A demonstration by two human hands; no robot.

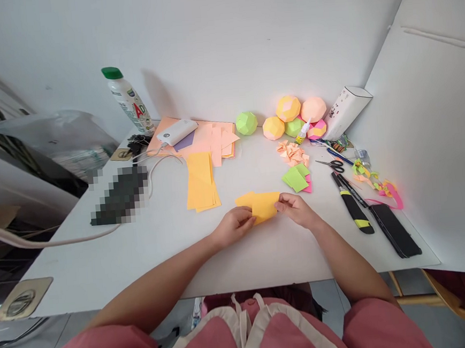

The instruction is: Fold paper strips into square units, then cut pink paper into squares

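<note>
Currently | yellow sheet: right of, and nearer than, the strip stack; long axis unclear | left hand, stack side, pinches its left edge; right hand pinches the opposite edge

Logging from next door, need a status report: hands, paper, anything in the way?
Left-hand grip and right-hand grip both on orange paper. Paper spans the two. Scissors and cutter off right, touching neither hand.

We read a large red "A" and a green "D" on the white bottle; its smaller print escapes us.
</note>
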